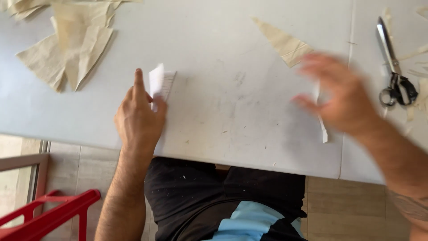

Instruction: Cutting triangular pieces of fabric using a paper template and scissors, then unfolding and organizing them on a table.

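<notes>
Two hands: both mine, over a pale grey table, told here from left to right.
Far left, floor level: a red plastic chair frame shows below the table edge, beside a metal rail.
Upper left, on the table: a heap of beige fabric triangles, overlapping, their points facing toward me.
Left hand: my left hand rests on the table near its front edge, index finger stretched forward, thumb pressed to the side.
Left hand's grip: thumb and fingers are closed on a small white lined paper slip, which stands tilted up off the table, just right of my index finger.
Middle of the table: scuffed and marked with grey smudges, nothing lying on it.
Upper middle: one beige fabric triangle lies flat, alone, well apart from the heap.
Right hand: my right hand is blurred above the table, fingers spread toward the left.
Right hand's grip: a thin white strip hangs at the fingers, but through the blur I cannot tell whether they pinch it.
Far right: steel scissors with black handles lie on the table, blades pointing away from me, among beige scraps.
Below the table: my dark trousers and light blue shirt.
</notes>
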